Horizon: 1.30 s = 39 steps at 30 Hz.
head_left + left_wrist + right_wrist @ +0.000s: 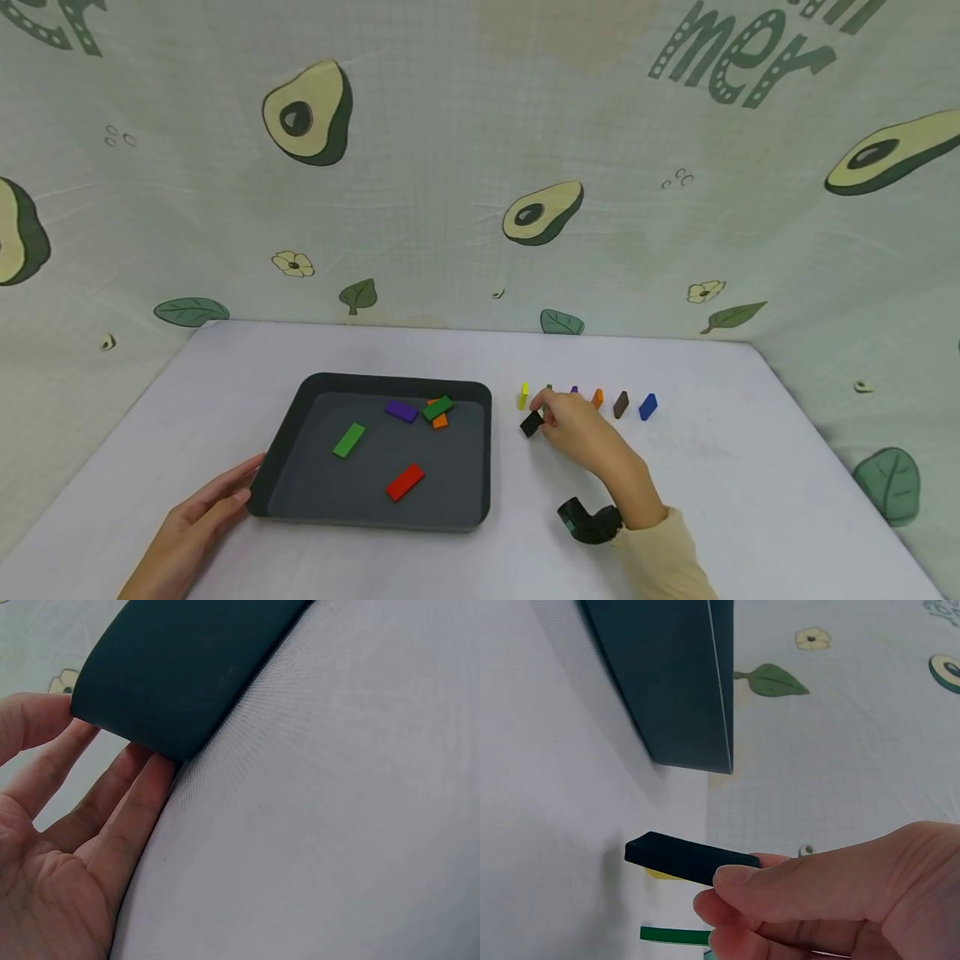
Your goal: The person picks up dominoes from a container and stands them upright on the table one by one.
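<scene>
My right hand (581, 429) pinches a black block (675, 855) between thumb and fingers, just off the tray's right side. In the head view that black block is tilted, in front of a standing yellow block (522, 396). My left hand (198, 525) touches the outside of the dark grey tray (375, 527) at its near left corner, fingers fairly straight. Inside the tray lie a purple block (401, 410), a light green block (348, 440), a red block (405, 482), and a dark green block (438, 407) over an orange block (440, 422).
A row of standing blocks continues rightward from the yellow one. It includes an orange block (597, 398), a brown block (621, 405) and a blue block (648, 407); the hand partly hides green and purple ones. A patterned cloth (420, 250) hangs behind the white table (750, 500).
</scene>
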Motion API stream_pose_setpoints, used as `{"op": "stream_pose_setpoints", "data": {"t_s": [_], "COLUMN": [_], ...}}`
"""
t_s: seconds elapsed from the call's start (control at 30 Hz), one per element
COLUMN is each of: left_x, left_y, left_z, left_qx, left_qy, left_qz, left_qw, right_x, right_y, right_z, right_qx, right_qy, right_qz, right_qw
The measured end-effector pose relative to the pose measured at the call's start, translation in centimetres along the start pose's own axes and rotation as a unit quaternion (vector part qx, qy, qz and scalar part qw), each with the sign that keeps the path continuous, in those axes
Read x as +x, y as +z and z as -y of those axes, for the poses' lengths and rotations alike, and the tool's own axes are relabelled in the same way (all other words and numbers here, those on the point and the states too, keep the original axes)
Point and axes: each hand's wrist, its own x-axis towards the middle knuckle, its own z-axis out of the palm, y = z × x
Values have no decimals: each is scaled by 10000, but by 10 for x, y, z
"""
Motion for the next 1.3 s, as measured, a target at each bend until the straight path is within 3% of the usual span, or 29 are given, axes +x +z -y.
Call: {"op": "stream_pose_setpoints", "data": {"t_s": [0.23, 0.93, 1.3], "left_x": [0, 2, 4], "left_y": [-1, 1, 2], "left_z": [0, -1, -1], "left_qx": [41, 169, 246], "left_qy": [36, -422, -614], "left_qz": [2, -130, -199], "left_qw": [10000, 9989, 9976], "right_x": [1, 8, 10], "right_y": [3, 15, 21], "right_z": [2, -5, -10], "right_qx": [29, 595, 602], "right_qy": [225, 581, 424], "right_qz": [130, 411, 440], "right_qw": [9997, 9957, 9963]}}
